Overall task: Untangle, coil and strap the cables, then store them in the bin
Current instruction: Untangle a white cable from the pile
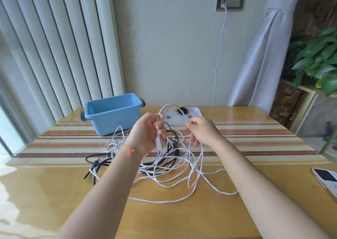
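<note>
Both hands up w/ thin white cable [171, 105]: left hand [145, 131] grips plug end, right hand [199, 129] pinches the loop. Rest is a loopy white/black tangle [164, 158] on glossy tabletop [54, 193], blue plastic bin [113, 112] behind.

Left hand [145, 131] and right hand [200, 131] gripping white cable [171, 105] above tangled cables [164, 167]; blue bin [113, 116] behind on table [255, 147].

The bin [113, 112] was pale blue with grey handles. White cables [182, 180] tangled with black ones [94, 163] on a yellow-brown table [54, 193] covered by a cloth [255, 138] striped cream, orange and brown.
</note>
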Action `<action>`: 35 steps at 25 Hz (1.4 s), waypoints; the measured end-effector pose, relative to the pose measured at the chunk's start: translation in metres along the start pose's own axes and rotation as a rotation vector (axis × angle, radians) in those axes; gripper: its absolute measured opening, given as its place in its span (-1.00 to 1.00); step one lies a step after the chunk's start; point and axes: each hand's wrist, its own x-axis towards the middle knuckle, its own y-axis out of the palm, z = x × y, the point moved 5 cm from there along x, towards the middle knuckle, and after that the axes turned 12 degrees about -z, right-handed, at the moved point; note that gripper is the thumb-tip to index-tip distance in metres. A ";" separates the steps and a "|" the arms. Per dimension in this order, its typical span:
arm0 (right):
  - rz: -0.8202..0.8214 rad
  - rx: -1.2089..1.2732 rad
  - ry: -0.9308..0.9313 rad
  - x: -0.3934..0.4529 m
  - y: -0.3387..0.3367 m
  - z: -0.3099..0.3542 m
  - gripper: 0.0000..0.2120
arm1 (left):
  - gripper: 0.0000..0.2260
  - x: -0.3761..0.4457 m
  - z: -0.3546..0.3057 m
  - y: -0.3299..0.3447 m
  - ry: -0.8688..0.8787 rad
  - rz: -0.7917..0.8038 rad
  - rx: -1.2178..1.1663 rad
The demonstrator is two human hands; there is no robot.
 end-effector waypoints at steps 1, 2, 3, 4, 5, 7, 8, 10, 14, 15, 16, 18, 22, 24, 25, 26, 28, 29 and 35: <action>-0.002 0.011 0.014 0.001 0.000 0.000 -0.75 | -0.84 0.000 0.001 0.000 -0.014 0.016 0.065; 0.010 -0.015 0.014 0.002 0.000 0.000 -0.71 | -0.83 0.003 0.004 -0.002 -0.027 0.012 0.108; 0.043 -0.087 -0.007 0.003 0.001 0.000 -0.68 | -0.82 0.006 0.007 -0.006 -0.039 -0.021 0.123; 0.088 -0.184 -0.027 0.001 0.005 -0.001 -0.66 | -0.81 0.012 0.010 -0.013 -0.040 -0.082 0.121; 0.124 -0.277 -0.043 -0.002 0.008 -0.002 -0.63 | -0.80 0.018 0.014 -0.021 -0.033 -0.156 0.115; 0.112 -0.281 -0.094 -0.007 0.003 -0.001 -0.70 | -0.78 0.026 0.024 -0.036 -0.031 -0.284 0.087; 0.076 -0.230 -0.139 -0.010 -0.005 0.000 -0.83 | -0.78 0.029 0.029 -0.040 -0.041 -0.318 0.064; 0.157 -0.202 -0.170 -0.013 -0.014 -0.005 -0.81 | -0.78 0.033 0.041 -0.039 -0.080 -0.332 0.014; 0.562 -0.581 -0.061 -0.035 -0.003 -0.036 -0.74 | -0.81 0.034 0.057 -0.007 -0.099 -0.232 0.078; 0.603 -0.722 -0.035 -0.039 0.003 -0.046 -0.64 | -0.82 0.033 0.060 0.002 -0.090 -0.206 0.102; 0.640 -0.824 -0.017 -0.043 0.008 -0.055 -0.63 | -0.83 0.032 0.064 0.009 -0.078 -0.178 0.122; 0.664 -0.874 -0.030 -0.048 0.019 -0.064 -0.75 | -0.88 0.030 0.066 0.017 -0.037 -0.144 0.168; 0.423 -0.754 -0.148 -0.033 0.008 -0.050 -0.86 | -0.90 0.032 0.057 0.018 0.133 -0.187 0.449; 0.375 -0.623 -0.194 -0.027 -0.008 -0.026 -0.86 | -0.91 0.031 0.049 0.026 0.224 -0.188 0.596; 0.415 -0.531 -0.221 -0.028 -0.014 -0.013 -0.88 | -0.92 0.030 0.045 0.030 0.254 -0.172 0.661; 0.460 -0.421 -0.260 -0.030 -0.020 0.002 -0.87 | -0.92 0.029 0.041 0.033 0.264 -0.132 0.711; 0.389 -0.191 -0.340 -0.026 -0.032 0.028 -0.86 | -0.90 0.027 0.040 0.035 0.193 0.027 0.669; 0.268 -0.093 -0.338 -0.020 -0.039 0.033 -0.86 | -0.91 0.024 0.041 0.035 0.113 0.113 0.562; -0.190 0.125 -0.160 0.003 -0.037 0.015 -0.61 | -0.78 0.010 0.037 0.010 -0.133 0.300 0.223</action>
